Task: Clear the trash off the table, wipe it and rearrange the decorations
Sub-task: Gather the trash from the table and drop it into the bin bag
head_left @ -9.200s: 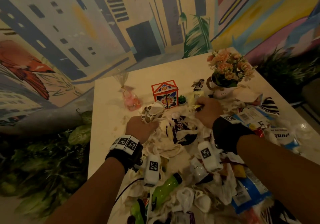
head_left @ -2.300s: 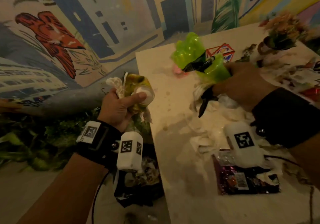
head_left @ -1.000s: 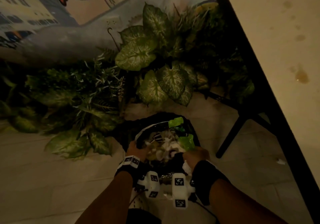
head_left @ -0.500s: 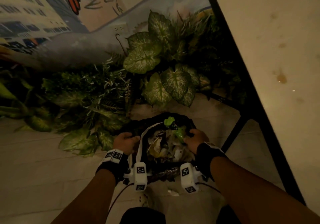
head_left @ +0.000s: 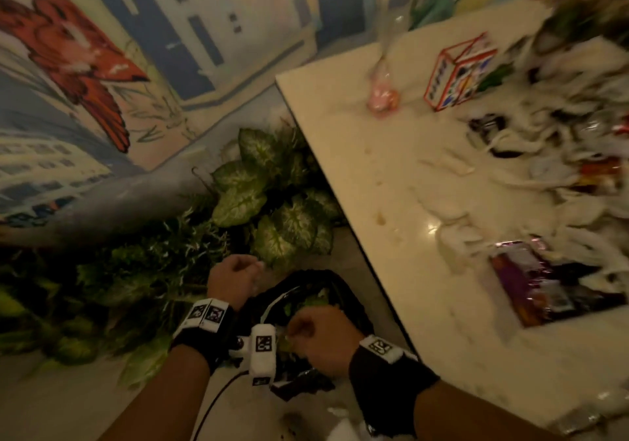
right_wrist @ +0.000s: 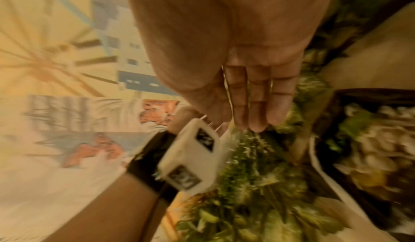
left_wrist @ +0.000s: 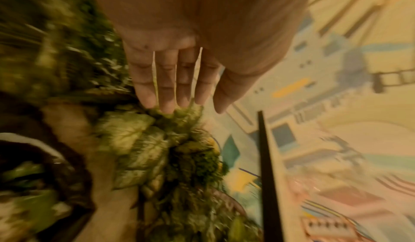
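A black trash bag [head_left: 343, 287] stands open on the floor beside the table, filled with white tissues and green plastic. My left hand [head_left: 235, 279] hangs above its left rim and my right hand [head_left: 315, 336] above its near side. The left wrist view shows my left hand [left_wrist: 177, 86] with straight fingers and nothing in it. The right wrist view shows my right hand [right_wrist: 253, 107] equally bare, with the bag [right_wrist: 370, 139] to its right. A pile of tissues and wrappers [head_left: 561, 168] covers the right part of the white table [head_left: 374, 175]. A purple wrapper [head_left: 544, 287] lies near the front edge.
A red-framed decorative box [head_left: 459, 73] and a pink wrapped ornament [head_left: 381, 96] stand at the table's far end. Leafy plants [head_left: 269, 202] crowd the floor left of the table, under a painted wall. Brown stains dot the tabletop's left strip.
Both hands have let go of the bag and its trash and risen above it. The head view has swung up, bringing the table and its pile back into sight.
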`<action>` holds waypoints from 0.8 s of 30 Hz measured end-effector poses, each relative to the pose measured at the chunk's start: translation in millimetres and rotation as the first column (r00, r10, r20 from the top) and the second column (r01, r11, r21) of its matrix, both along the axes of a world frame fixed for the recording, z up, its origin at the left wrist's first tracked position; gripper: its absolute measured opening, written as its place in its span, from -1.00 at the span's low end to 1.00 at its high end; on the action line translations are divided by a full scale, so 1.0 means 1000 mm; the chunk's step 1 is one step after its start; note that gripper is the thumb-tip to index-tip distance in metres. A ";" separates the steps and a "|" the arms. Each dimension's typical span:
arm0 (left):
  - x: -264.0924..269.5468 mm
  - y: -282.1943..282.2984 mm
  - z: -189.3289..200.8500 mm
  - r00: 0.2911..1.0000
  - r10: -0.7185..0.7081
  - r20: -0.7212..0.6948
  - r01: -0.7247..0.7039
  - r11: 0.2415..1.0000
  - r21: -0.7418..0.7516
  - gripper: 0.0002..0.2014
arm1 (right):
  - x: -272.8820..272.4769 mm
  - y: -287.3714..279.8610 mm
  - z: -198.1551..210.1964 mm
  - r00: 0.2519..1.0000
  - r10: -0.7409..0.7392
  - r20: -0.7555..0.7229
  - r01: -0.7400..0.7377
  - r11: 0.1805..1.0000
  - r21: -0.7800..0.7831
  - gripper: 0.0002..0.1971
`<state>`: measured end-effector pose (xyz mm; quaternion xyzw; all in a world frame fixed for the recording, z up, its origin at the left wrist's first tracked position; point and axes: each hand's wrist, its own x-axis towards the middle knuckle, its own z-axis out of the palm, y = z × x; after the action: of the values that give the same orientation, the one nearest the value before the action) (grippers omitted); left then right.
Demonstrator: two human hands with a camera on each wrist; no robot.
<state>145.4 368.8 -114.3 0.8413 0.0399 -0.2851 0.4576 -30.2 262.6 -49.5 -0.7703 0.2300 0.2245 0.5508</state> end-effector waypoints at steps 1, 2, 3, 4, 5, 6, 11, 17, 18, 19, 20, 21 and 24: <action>-0.004 -0.015 0.021 0.998 -0.048 0.045 0.049 0.999 -0.007 -0.98 | -0.008 -0.011 0.021 0.999 0.031 0.036 -0.031 0.999 0.019 -0.83; -0.009 -0.029 0.039 0.992 -0.090 0.085 0.092 0.996 -0.022 -0.96 | -0.017 -0.024 0.041 0.995 0.062 0.080 -0.065 0.997 0.032 -0.84; -0.016 -0.045 0.057 0.984 -0.129 0.121 0.134 0.991 -0.030 -0.94 | -0.030 -0.041 0.060 0.988 0.094 0.122 -0.098 0.995 0.031 -0.84; -0.025 -0.063 0.074 0.974 -0.162 0.159 0.172 0.984 -0.047 -0.94 | -0.044 -0.060 0.076 0.979 0.118 0.167 -0.121 0.993 0.011 -0.85; -0.034 -0.079 0.088 0.960 -0.201 0.194 0.215 0.975 -0.054 -0.96 | -0.060 -0.080 0.089 0.970 0.130 0.204 -0.130 0.991 -0.013 -0.86; -0.046 -0.097 0.101 0.940 -0.245 0.239 0.265 0.963 -0.056 -0.99 | -0.077 -0.102 0.100 0.964 0.135 0.229 -0.129 0.991 -0.041 -0.87; -0.112 -0.185 0.129 0.859 -0.419 0.293 0.445 0.895 -0.024 -0.80 | -0.150 -0.221 0.115 0.969 0.144 0.200 -0.090 0.963 -0.255 -0.88; -0.173 -0.264 0.110 0.721 -0.691 0.058 0.668 0.714 0.211 -0.08 | -0.210 -0.353 0.109 0.995 0.021 0.100 0.039 0.825 -0.564 -0.85; -0.180 -0.273 0.104 0.680 -0.733 0.012 0.708 0.661 0.249 0.06 | -0.215 -0.368 0.107 0.996 0.011 0.092 0.046 0.804 -0.593 -0.77; -0.187 -0.282 0.098 0.645 -0.763 -0.038 0.737 0.609 0.293 0.18 | -0.220 -0.382 0.103 0.997 0.010 0.081 0.043 0.785 -0.618 -0.67; -0.194 -0.290 0.094 0.622 -0.778 -0.086 0.751 0.562 0.347 0.28 | -0.224 -0.392 0.099 0.998 0.025 0.051 0.014 0.768 -0.641 -0.56; -0.200 -0.297 0.090 0.603 -0.788 -0.123 0.755 0.513 0.409 0.35 | -0.227 -0.399 0.094 0.998 0.059 -0.012 -0.052 0.744 -0.667 -0.41; -0.218 -0.313 0.086 0.538 -0.825 -0.172 0.749 0.374 0.546 0.44 | -0.230 -0.408 0.080 0.938 0.159 -0.308 -0.333 0.662 -0.672 0.11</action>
<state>-72.5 55.6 -27.9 0.8669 -0.3139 -0.3873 -0.0018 -260.5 -145.3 30.9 -0.9167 0.2522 0.2748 0.1429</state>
